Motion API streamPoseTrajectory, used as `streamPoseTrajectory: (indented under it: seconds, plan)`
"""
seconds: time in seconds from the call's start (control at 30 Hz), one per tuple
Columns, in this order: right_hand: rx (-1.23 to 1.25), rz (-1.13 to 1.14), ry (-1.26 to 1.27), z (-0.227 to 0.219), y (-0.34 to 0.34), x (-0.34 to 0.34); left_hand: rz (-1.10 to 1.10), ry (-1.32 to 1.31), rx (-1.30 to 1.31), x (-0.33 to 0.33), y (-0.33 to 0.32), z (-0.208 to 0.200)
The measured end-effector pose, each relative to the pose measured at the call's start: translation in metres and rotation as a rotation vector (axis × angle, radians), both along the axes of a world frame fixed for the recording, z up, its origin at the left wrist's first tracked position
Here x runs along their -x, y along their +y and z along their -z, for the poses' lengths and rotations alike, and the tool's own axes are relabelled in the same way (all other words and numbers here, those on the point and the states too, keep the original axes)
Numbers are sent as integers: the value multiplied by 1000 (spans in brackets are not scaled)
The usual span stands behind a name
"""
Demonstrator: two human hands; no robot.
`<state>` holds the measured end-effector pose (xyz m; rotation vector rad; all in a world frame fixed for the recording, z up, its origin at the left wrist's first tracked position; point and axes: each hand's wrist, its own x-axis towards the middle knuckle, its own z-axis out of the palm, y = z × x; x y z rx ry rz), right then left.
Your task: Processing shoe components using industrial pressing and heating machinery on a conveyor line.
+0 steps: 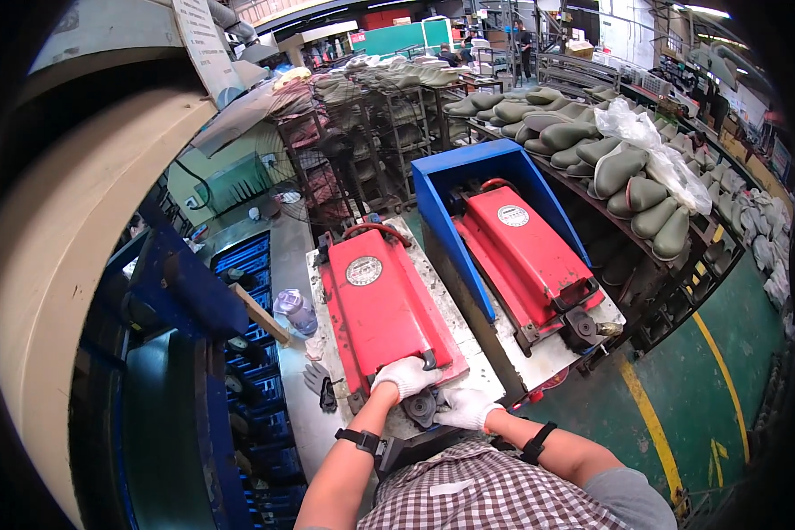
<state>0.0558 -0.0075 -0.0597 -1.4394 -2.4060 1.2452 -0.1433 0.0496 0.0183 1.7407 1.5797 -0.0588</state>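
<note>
A red metal machine lid (378,305) with a round label slopes toward me on a worn, light-coloured bench top. My left hand (405,378), in a white knit glove, closes over the black handle (429,359) at the lid's near end. Just in front of that end is a dark round clamp knob (421,407). On the knob's right side rests my right hand (466,409), also gloved; its fingers are curled, and whatever they hold is hidden. Black bands circle both my wrists.
A second red machine (528,247) stands at the right inside a blue guard (470,164). Green boots (623,170) fill racks beyond it. To my left are a bottle (295,311), a grey glove (314,378) and a blue-framed machine (190,287).
</note>
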Motion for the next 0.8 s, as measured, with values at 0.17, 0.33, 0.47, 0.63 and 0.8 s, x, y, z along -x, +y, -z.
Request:
streamPoseTrajectory:
  seconds: [0.17,0.33,0.47,0.63,0.8]
  plan:
    - [-22,7,3,-1,-1,-2,-9,-16,-10,1,0,5]
    - [-4,4,19,-6,0,-2,-9,19,-28,-2,-1,0]
    - [-21,15,35,7,1,-3,-15,-4,-20,0,-1,2]
    - [-6,17,26,3,0,-3,-31,17,-14,-2,-2,-1]
    - [27,26,-8,-13,-2,-1,-14,39,-34,-3,-4,-5]
